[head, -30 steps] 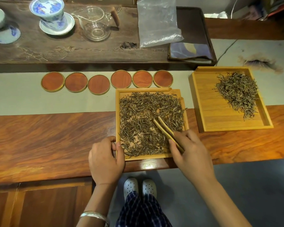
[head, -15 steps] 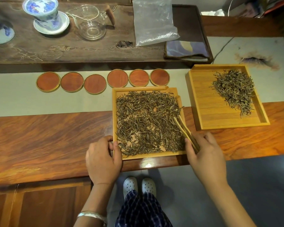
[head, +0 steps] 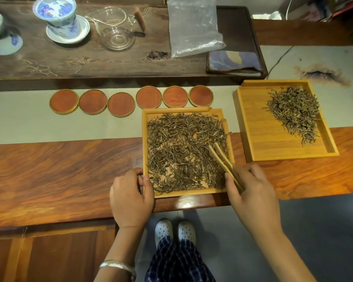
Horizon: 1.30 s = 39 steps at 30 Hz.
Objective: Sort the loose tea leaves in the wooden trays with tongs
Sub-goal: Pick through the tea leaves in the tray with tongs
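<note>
A near wooden tray (head: 183,193) holds a wide spread of loose tea leaves (head: 181,147). My left hand (head: 130,197) grips the tray's near left corner. My right hand (head: 251,192) holds wooden tongs (head: 224,161) whose tips rest among the leaves at the tray's right side, slightly parted. A second wooden tray (head: 259,143) to the right carries a smaller heap of tea leaves (head: 293,112) in its far right part.
Several round red coasters (head: 120,103) line up behind the near tray. On the dark tea board (head: 49,64) at the back stand a blue-and-white lidded cup (head: 58,17), a glass pitcher (head: 116,31) and a clear plastic bag (head: 192,27). The table's front edge runs just below my hands.
My right hand swept the tongs from the tray's middle to its right side. The tips are now slightly further into the leaves. My left hand stayed on the tray corner.
</note>
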Motion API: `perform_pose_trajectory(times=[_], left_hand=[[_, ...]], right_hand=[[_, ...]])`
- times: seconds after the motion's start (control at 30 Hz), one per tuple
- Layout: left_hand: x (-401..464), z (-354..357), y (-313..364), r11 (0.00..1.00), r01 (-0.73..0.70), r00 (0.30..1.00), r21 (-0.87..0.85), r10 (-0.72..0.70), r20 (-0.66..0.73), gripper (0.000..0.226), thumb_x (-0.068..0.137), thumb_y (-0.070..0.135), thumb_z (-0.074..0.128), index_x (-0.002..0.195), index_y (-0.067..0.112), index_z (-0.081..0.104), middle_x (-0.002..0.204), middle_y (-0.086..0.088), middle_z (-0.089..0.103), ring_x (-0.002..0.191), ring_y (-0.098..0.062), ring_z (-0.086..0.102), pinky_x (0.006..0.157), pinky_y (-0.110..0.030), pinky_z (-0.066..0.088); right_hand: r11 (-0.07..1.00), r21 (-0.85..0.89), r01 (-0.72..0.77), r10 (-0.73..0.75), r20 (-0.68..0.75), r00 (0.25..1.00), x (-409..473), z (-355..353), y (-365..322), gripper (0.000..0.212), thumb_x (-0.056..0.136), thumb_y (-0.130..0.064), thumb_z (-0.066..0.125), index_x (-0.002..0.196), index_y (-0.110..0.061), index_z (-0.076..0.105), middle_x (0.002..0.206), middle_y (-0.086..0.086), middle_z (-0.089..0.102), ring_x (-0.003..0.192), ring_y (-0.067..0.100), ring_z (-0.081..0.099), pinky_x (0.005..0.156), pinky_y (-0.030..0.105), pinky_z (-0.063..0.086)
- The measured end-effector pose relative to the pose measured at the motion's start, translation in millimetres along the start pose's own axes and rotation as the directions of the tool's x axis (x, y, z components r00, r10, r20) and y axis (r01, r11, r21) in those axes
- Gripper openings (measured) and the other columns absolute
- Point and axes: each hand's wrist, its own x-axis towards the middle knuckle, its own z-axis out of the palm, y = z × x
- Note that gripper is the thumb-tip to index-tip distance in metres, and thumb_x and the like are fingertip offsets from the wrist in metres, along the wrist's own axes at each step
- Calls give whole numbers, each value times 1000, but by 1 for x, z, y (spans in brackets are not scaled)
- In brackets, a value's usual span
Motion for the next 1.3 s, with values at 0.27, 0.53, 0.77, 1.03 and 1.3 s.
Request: perform_pose_trajectory(times=[0.27, 0.53, 0.77, 1.03, 1.3], left_hand=[[0, 1, -1, 1000, 4, 1000, -4, -4, 1, 11, 86, 31, 46, 79, 23, 48, 66, 27, 25, 69, -7, 27, 65, -28, 27], [0, 1, 0, 1000, 19, 1000, 3, -19, 4, 15, 87, 33, 46, 79, 21, 50, 66, 27, 26, 69, -8, 29, 65, -29, 27], [-1, 0, 1, 1000, 24, 1000, 2, -24, -3, 10, 86, 29, 49, 78, 23, 48, 65, 26, 26, 67, -8, 27, 64, -28, 26], [0, -1, 0, 998, 63, 997, -26, -61, 49, 6, 85, 33, 45, 81, 33, 41, 65, 26, 31, 67, -6, 27, 65, -28, 25], [3, -1, 0, 997, 70, 996, 12, -71, 57, 9, 82, 32, 50, 77, 31, 42, 63, 24, 25, 66, -7, 25, 63, -28, 25]], right_hand=[[997, 57, 61, -68, 144, 987, -13, 27, -32, 24, 88, -21, 63, 108, -9, 69, 91, 0, 56, 64, 13, 57, 47, 24, 48], [995, 82, 64, -75, 138, 988, -14, 33, -41, 24, 88, -20, 64, 107, -7, 69, 91, 1, 57, 64, 13, 57, 49, 19, 42], [991, 128, 29, -37, 66, 997, 5, 31, -47, 25, 89, -23, 62, 110, -11, 67, 88, -2, 53, 61, 10, 53, 47, 19, 43], [996, 71, 60, -70, 140, 988, 0, 34, -50, 26, 87, -24, 64, 109, -10, 69, 90, -2, 55, 59, 8, 52, 46, 8, 32], [994, -45, 97, -92, 93, 991, 67, 37, -62, 28, 93, -27, 55, 111, -9, 66, 95, 6, 54, 74, 21, 56, 55, 25, 32]])
